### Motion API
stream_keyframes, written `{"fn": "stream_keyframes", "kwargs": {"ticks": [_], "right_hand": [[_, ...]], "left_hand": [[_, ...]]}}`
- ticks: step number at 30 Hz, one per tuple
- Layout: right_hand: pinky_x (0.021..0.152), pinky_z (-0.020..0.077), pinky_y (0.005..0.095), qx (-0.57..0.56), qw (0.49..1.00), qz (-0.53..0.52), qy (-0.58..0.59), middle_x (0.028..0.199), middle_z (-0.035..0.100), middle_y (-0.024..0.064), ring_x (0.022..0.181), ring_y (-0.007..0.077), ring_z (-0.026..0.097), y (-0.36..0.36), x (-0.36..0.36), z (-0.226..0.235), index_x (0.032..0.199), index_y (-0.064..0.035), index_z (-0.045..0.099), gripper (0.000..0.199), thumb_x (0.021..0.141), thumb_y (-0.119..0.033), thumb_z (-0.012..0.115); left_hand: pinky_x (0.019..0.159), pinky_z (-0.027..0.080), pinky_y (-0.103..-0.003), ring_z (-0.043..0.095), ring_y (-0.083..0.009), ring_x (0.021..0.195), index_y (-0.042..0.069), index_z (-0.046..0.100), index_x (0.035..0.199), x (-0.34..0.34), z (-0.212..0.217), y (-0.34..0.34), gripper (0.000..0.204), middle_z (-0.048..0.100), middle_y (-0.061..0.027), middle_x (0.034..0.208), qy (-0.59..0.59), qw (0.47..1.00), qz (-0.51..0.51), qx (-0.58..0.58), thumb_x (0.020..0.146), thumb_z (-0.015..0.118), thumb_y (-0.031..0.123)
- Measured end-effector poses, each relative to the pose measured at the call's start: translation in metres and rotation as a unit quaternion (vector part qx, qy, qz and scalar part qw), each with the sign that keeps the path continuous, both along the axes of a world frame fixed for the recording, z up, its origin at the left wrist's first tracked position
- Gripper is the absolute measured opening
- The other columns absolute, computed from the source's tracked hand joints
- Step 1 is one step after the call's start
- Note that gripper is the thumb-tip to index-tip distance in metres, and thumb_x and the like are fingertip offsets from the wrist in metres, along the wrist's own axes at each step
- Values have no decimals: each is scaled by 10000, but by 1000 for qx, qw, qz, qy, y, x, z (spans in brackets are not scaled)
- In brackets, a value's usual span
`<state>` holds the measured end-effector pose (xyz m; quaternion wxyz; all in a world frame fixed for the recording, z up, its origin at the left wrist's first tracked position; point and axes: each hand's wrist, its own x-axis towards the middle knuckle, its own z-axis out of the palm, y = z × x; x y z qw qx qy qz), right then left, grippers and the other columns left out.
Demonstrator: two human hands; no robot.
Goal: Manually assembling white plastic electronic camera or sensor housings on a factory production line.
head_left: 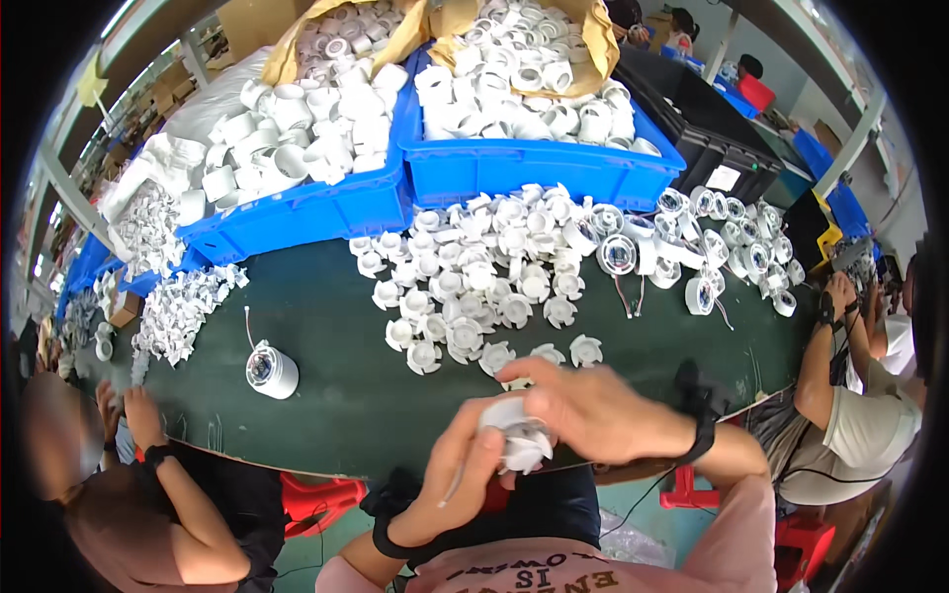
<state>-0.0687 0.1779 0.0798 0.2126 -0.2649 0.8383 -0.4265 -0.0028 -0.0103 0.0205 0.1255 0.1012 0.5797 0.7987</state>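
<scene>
Close to the table's near edge, my left hand (463, 457) is closed round a white round housing (502, 413), and a thin pale wire hangs from that hand. A white fan wheel with curved blades (526, 450) sits against the housing's lower end. My right hand (593, 407) is on the same piece from the right, thumb and fingers bent at it and slightly blurred. Just beyond my hands lies a loose heap of white fan wheels (465, 341). A finished-looking round unit with a wire (272, 371) stands alone to the left.
Two blue bins (539, 173) at the back hold many white rings. White cylindrical units with wires (657, 242) crowd the right back, near a black case (707, 143). Small white parts (183, 311) are heaped at left. Other people sit at both sides; red stools (318, 502) stand below.
</scene>
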Motion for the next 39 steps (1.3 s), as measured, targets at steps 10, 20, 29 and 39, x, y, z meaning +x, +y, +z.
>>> {"fn": "stream_keyframes", "kwargs": {"ticks": [10,20,29,39], "right_hand": [[748,520,376,217,884,-313,271,811,704,146,790,307,682,-30,-281,8,923,-103,747,331,767,-390,692],[658,520,255,-241,962,-114,-56,977,664,183,776,201,676,-3,-148,18,1125,-12,480,349,1027,-338,401],[838,518,350,-81,992,-83,58,1063,611,118,975,226,656,8,20,-35,1273,-57,365,866,600,-133,906],[917,423,296,-466,822,-168,-281,1221,457,69,1079,152,500,-14,71,-69,1296,-16,416,612,812,-180,754]], "left_hand": [[549,447,-216,582,-114,674,34,414,1162,4,-5,-33,397,612,-103,903,-101,993,49,39,882,635,208],[601,485,-272,606,-180,749,-11,485,1118,5,-3,-44,598,614,-156,962,-121,988,69,63,900,466,545],[578,466,-223,585,-110,696,1,521,1017,-17,-4,-18,516,608,-72,872,-32,991,97,-92,878,543,497],[569,413,-248,525,-100,641,-17,569,952,-7,-2,6,286,591,-68,749,10,990,101,-95,956,492,259]]}}
